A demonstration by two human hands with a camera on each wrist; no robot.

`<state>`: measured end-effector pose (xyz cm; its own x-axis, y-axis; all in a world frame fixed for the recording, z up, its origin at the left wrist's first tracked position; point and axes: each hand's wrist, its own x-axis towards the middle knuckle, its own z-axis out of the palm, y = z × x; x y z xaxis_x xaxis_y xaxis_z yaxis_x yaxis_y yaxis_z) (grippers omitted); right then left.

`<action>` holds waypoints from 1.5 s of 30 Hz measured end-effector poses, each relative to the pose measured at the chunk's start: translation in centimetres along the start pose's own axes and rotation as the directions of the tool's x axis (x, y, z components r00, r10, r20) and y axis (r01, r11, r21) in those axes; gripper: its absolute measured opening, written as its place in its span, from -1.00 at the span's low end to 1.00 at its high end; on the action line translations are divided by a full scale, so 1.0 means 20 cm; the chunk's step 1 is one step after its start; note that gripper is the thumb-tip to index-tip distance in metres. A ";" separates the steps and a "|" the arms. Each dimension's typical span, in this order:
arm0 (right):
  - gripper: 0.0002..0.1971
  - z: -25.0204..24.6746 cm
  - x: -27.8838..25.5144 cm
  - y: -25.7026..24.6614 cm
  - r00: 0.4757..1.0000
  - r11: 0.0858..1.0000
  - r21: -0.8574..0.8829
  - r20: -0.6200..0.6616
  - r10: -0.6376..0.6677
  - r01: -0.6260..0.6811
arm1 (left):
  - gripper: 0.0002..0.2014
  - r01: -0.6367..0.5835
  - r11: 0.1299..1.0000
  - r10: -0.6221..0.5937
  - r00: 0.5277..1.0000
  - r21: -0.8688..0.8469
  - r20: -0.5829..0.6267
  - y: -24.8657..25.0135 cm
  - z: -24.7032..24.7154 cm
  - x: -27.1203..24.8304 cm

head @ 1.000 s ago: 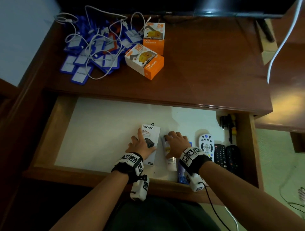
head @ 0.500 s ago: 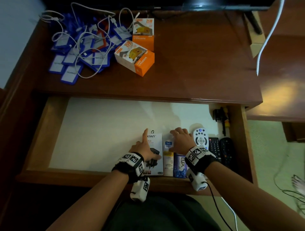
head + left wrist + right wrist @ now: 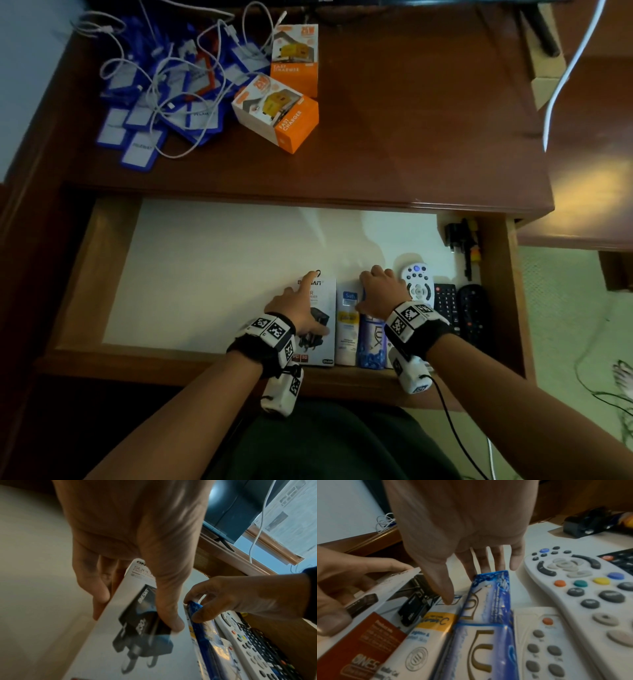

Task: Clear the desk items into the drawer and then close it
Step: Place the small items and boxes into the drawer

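Drawer (image 3: 493, 308) pulled wide open under the desk (image 3: 394, 137), and we've got both hands down inside it near the front edge. Our left hand (image 3: 296, 308) grips the white charger box (image 3: 325, 349), thumb curled over the top face and fingers along its left edge, index finger pointing up toward the far end; the box lies flat on the drawer's white liner. Just to its right sits a white tube (image 3: 347, 329), and touching that a blue soap pack (image 3: 371, 346). Our right hand (image 3: 380, 293) pinches the far end of the blue soap pack, thumb on the tube side, fingers curled over the top edge. Right of the pack there's a small white remote (image 3: 544, 642), then a bigger white remote (image 3: 416, 284), then two black remotes (image 3: 460, 308), all side by side. A black plug (image 3: 457, 236) is tucked in the back right corner. Up on the desk we still have two orange charger boxes (image 3: 277, 113), one standing behind the other, next to a heap of blue card holders (image 3: 164, 96) tangled with white cables (image 3: 161, 68).
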<state>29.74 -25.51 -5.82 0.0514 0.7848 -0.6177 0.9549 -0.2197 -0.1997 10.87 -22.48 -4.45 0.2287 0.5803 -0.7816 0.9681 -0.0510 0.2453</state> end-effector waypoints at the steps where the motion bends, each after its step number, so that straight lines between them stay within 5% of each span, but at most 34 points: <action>1: -0.43 -0.01 0.01 -0.01 1.000 1.000 -0.008 0.007 0.010 -0.010 | 0.25 0.001 1.000 -0.001 1.000 0.001 0.002 0.00 0.00 0.00; 7: -0.50 -0.12 0.06 -0.07 0.997 0.997 0.075 -0.072 0.002 0.003 | 0.25 0.007 0.997 -0.007 1.000 -0.081 0.002 -0.02 -0.05 0.01; 11: -0.68 -0.28 0.12 -0.14 0.983 0.960 0.268 -0.180 -0.027 0.076 | -0.06 -0.020 0.979 -0.018 0.982 -0.201 -0.187 0.00 -0.25 0.02; 15: -0.92 -0.52 0.18 -0.25 0.907 0.909 0.376 -0.422 -0.001 0.176 | -0.52 -0.274 0.936 0.110 0.827 -0.223 -0.552 0.05 -0.60 0.04; 18: -0.90 -0.73 0.23 -0.34 0.810 0.901 0.353 -0.586 0.003 0.252 | -0.57 -0.401 0.908 0.210 0.686 -0.121 -0.697 0.10 -0.88 0.09; 20: -0.92 -0.85 0.30 -0.39 0.778 0.892 0.363 -0.628 0.020 0.271 | -0.50 -0.394 0.919 0.276 0.638 0.003 -0.719 0.14 -1.03 0.14; 27: -0.81 -1.12 0.60 -0.52 0.721 0.910 0.304 -0.693 0.008 0.282 | -0.36 -0.353 0.879 0.476 0.614 0.320 -0.629 0.09 -1.23 0.32; 38: -0.44 -1.30 0.83 -0.68 0.909 0.972 0.177 -0.411 -0.070 0.155 | -0.48 -0.416 0.855 0.502 0.523 0.308 -0.689 -0.17 -1.13 0.30; 41: -0.42 -1.26 0.78 -0.68 0.915 0.982 0.146 -0.399 -0.053 0.121 | -0.46 -0.389 0.872 0.465 0.474 0.296 -0.748 -0.20 -1.12 0.28; 45: -0.50 -1.15 0.66 -0.63 0.828 0.990 0.076 -0.558 -0.058 0.121 | -0.30 -0.258 0.942 0.326 0.560 0.213 -0.761 -0.17 -1.13 0.27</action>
<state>25.16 0.90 6.10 0.1503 0.9857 -0.0757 0.9290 -0.1670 -0.3302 6.42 -0.87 3.37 0.3656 0.9274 0.0786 0.8750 -0.3713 0.3107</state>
